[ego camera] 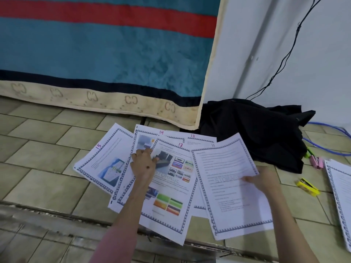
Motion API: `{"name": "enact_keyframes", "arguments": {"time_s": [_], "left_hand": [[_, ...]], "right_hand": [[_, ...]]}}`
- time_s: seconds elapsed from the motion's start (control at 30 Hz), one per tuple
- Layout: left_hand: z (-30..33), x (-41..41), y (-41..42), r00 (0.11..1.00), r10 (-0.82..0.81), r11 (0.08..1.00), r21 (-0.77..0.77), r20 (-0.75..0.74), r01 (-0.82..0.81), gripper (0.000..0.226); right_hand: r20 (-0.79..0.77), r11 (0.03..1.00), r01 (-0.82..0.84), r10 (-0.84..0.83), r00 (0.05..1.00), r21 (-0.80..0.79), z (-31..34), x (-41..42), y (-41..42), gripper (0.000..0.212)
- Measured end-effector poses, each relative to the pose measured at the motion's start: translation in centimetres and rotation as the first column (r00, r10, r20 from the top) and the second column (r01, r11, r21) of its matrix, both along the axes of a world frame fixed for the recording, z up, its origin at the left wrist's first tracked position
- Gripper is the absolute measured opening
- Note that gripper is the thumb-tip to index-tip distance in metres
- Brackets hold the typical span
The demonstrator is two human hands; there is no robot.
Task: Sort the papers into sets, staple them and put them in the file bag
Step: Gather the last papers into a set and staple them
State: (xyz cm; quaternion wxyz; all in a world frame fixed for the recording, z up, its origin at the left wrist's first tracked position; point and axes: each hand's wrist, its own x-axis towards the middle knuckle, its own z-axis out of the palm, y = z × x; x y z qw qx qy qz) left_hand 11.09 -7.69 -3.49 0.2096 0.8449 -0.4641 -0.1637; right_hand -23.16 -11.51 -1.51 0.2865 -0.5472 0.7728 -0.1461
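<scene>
The fingers of the right hand (260,180) pinch sheet 11 (230,185) at its right edge, lifted a little, likely to carry it onto a set. The left hand (144,165) rests curled on sheet 13 (171,186), fingertips at its top left corner over sheet 14 (141,141), probably pinning the fan while pages are pulled. Left of sheet 13 lies sheet 15 (103,160); behind it, sheet 12 (199,141). All lie fanned by number on a tiled floor (38,149). Right of sheet 13 are a yellow stapler (307,186), a pink one (316,162), and another stack (340,196) at the edge. Farther right-back sits a black bag (256,130), then a blanket (104,54) and white wall (313,63).
</scene>
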Motion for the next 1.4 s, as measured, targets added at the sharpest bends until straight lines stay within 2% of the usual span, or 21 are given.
{"name": "enact_keyframes", "arguments": {"time_s": [0.13,0.3,0.37,0.43,0.5,0.6,0.7,0.87,0.93,1.03,1.1,1.17,1.27,1.33,1.4], "left_hand": [[0.2,0.0,-0.1,0.995,0.009,1.000,-0.014,-0.104,-0.011,0.047],[0.3,-0.3,-0.4,0.970,0.024,0.998,-0.052,-0.242,-0.038,0.058],[0.1,-0.4,-0.6,0.953,0.031,0.996,-0.072,-0.301,-0.055,0.058],[0.1,-0.4,-0.8,0.929,0.048,0.992,-0.088,-0.368,-0.087,0.049],[0.4,-0.7,-0.7,0.930,0.054,0.993,-0.082,-0.363,-0.089,0.034],[0.7,-1.1,-0.5,0.942,0.082,0.986,-0.111,-0.326,-0.125,0.025],[1.1,-1.4,-0.7,0.944,0.105,0.987,-0.086,-0.314,-0.138,0.025],[1.9,-0.7,-1.0,0.935,0.031,0.997,-0.062,-0.353,-0.056,0.030],[2.4,0.6,-0.8,0.945,0.054,0.997,-0.035,-0.323,-0.069,0.028],[2.8,3.5,-0.8,0.934,0.202,0.972,-0.059,-0.294,-0.229,0.025],[2.6,4.7,-0.9,0.956,0.273,0.958,-0.061,-0.109,-0.280,0.029],[1.5,4.6,-1.0,0.978,0.199,0.979,-0.046,0.064,-0.196,0.048],[-1.2,2.4,-0.6,0.986,-0.089,0.995,0.051,0.141,0.083,0.060],[-2.9,1.0,-0.1,0.979,-0.141,0.986,0.113,0.150,0.125,0.061],[-3.4,0.6,0.3,0.978,-0.120,0.990,0.101,0.171,0.104,0.061]], "right_hand": [[0.041,0.999,0.005,-0.003,0.999,-0.042,0.4,-2.0,0.4,0.024],[0.111,0.999,0.043,-0.042,0.993,-0.006,0.6,-2.8,0.7,0.021],[0.162,0.998,0.065,-0.065,0.985,0.005,0.8,-3.1,0.9,0.020],[0.210,0.996,0.094,-0.094,0.973,0.010,1.0,-3.5,1.1,0.017],[0.238,0.991,0.132,-0.132,0.962,0.017,1.2,-4.0,1.3,0.017],[0.266,0.983,0.181,-0.182,0.947,0.027,1.2,-4.6,1.5,0.023],[0.296,0.979,0.200,-0.203,0.934,0.038,1.0,-4.7,1.8,0.028],[0.344,0.981,0.191,-0.194,0.919,0.042,0.8,-4.6,2.2,0.016],[0.392,0.980,0.191,-0.197,0.899,0.055,0.9,-4.7,2.4,0.020],[0.493,0.973,0.211,-0.227,0.840,0.088,1.7,-4.3,2.6,0.024],[0.581,0.969,0.219,-0.244,0.777,0.113,2.0,-3.3,2.5,0.021],[0.627,0.974,0.190,-0.225,0.746,0.125,2.1,-1.5,2.2,0.017],[0.615,0.978,0.185,-0.206,0.761,0.099,1.2,2.0,1.1,0.021],[0.597,0.983,0.172,-0.177,0.782,0.066,0.8,4.3,0.4,0.023],[0.593,0.989,0.143,-0.139,0.793,0.041,0.9,6.1,-0.2,0.018]]}}
